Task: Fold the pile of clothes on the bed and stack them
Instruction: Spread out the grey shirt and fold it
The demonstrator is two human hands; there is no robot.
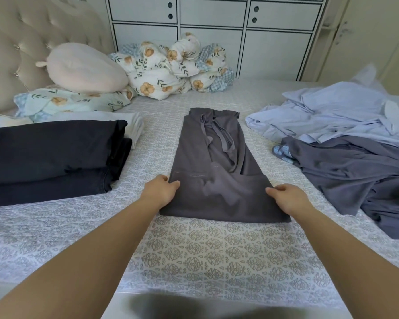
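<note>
Lying mid-bed [217, 249], the grey trousers [219, 176] are folded into a long strip, with the waistband and drawstring at the far end, toward the cabinets [217, 31], and the near end toward the bed's front edge. The left hand [160, 191] holds the strip's near-left edge, fingers curled over the cloth; the right hand [286, 195] holds the near-right edge the same way, thumb on top. Beside the trousers toward the bed's left edge sits a stack of folded dark clothes [53, 157], with a white folded piece [134, 127] behind it. Toward the right edge lies the unfolded pile: a pale blue shirt [339, 116] over a grey garment [359, 176]. At the far-left corner, by the headboard [21, 42], are a pink cushion [83, 67], a floral pillow [72, 101] and a bundled floral quilt [171, 65].
</note>
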